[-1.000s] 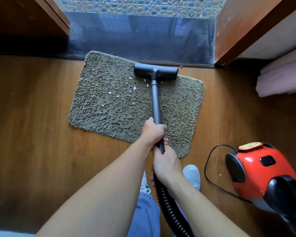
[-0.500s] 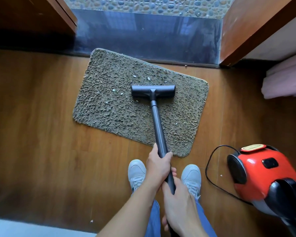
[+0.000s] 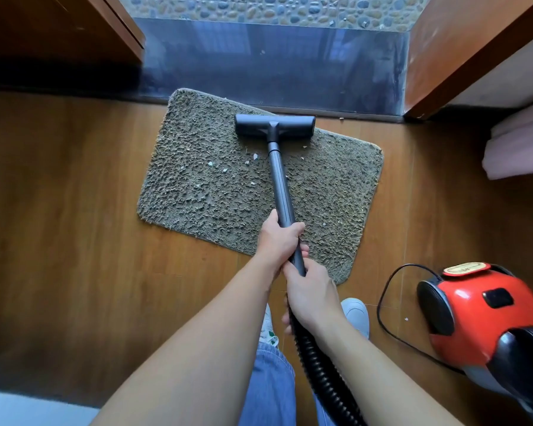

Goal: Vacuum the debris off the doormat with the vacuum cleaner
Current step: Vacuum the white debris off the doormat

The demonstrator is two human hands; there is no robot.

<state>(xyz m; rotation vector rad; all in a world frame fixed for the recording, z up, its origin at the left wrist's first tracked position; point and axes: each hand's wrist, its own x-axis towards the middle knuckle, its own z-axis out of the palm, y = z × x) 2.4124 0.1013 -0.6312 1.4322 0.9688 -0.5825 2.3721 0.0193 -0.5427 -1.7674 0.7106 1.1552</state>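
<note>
Vacuum wand (image 3: 282, 192) gripped by left hand (image 3: 279, 241), right hand (image 3: 311, 292)

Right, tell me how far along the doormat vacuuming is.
Done: the near strip of the doormat looks clean. In hand: the left hand and right hand grip the wand, with the floor head at the mat's far edge. Left: pale flecks lie mid-mat, mostly left of the wand.

Floor head (image 3: 274, 126) sits on the far edge of the doormat (image 3: 210, 192), frame centre-top. Left hand (image 3: 279, 238) grips the wand (image 3: 280, 186); right hand (image 3: 313, 290) grips just below it, where the ribbed hose (image 3: 323, 370) begins. Pale debris (image 3: 210, 163) scattered mid-mat, left of the wand. Red canister (image 3: 480, 315) at lower right on wood floor (image 3: 59, 210), cord (image 3: 382, 305) looped beside it.
</note>
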